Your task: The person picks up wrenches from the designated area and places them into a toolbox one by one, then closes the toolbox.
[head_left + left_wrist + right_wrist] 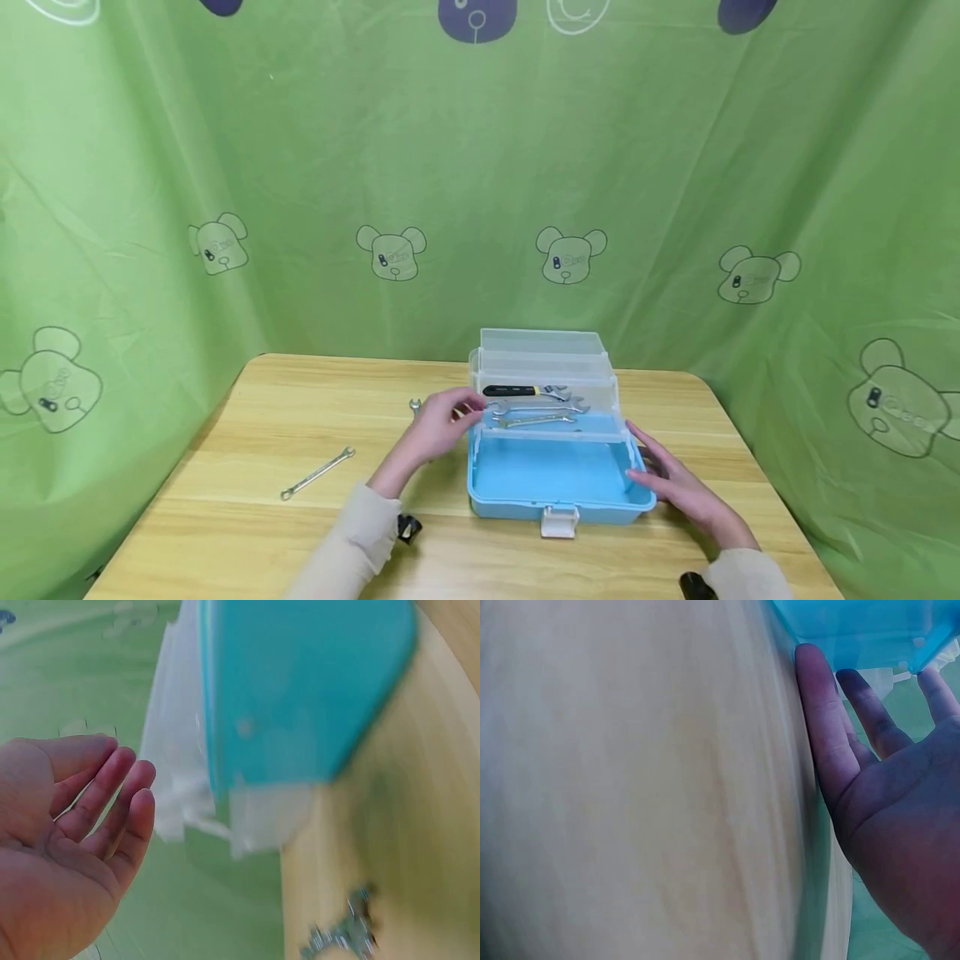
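A light-blue toolbox (555, 504) stands with its clear tiered trays (543, 364) folded out at the back. In the trays lie an adjustable wrench (517, 391) with a black handle, a silver open-ended wrench (536, 407) and a thinner combination wrench (536, 420). My left hand (442, 425) is beside the trays' left end, fingers loosely bent; in the left wrist view nothing is between them. With its fingers fairly straight and spread, my right hand (678, 487) touches the toolbox's right side, as the right wrist view also shows.
A combination wrench (318, 473) lies on the wooden table (300, 408) at the left. Another metal tool (415, 406) is partly hidden behind my left hand. The toolbox's white latch (559, 522) hangs at the front. Green curtain (480, 167) surrounds the table's back and sides.
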`<state>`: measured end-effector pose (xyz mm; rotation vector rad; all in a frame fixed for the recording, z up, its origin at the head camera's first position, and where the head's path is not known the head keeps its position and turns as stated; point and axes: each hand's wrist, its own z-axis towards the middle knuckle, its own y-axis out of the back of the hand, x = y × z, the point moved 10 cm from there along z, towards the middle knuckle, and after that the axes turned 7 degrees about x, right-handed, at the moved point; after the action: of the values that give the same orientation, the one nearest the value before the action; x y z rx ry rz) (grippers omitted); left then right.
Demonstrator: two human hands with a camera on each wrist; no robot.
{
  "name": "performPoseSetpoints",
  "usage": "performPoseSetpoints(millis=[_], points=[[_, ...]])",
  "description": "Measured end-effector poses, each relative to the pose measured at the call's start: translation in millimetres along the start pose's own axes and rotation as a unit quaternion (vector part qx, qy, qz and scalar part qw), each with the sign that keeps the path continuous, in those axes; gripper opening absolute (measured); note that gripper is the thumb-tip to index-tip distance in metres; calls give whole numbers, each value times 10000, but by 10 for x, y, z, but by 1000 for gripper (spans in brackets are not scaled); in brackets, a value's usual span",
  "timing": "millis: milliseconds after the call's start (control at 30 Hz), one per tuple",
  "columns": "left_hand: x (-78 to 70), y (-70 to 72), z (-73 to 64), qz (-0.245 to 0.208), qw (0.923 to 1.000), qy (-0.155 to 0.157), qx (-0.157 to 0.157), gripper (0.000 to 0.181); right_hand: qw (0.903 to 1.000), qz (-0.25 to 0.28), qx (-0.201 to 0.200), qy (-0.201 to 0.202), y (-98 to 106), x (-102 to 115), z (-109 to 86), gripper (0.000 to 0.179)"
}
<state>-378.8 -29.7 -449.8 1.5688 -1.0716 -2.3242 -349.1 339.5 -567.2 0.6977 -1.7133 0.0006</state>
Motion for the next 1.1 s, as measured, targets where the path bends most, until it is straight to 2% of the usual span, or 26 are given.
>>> performPoseSetpoints(millis=[233,400,500,667,833,1100], points=[[555,285,-284,136,9968,759,-213,19,10000,51,23,62,1,41,10,87],[960,335,-459,169,9883,1502,-185,26,9999,-26,15,137,23,54,16,86],[1109,311,-517,109,9832,1819,-96,33,9999,-49,25,153,30,64,18,86],[1183,196,-524,191,9765,2145,22,48,9996,-89,13,252,26,74,12,86],[1195,113,-510,606,9654,2537,24,59,9998,-56,0,215,14,45,12,86],[1193,98,-492,1110,9646,2393,10,55,9999,-53,21,118,-5,39,-11,86]])
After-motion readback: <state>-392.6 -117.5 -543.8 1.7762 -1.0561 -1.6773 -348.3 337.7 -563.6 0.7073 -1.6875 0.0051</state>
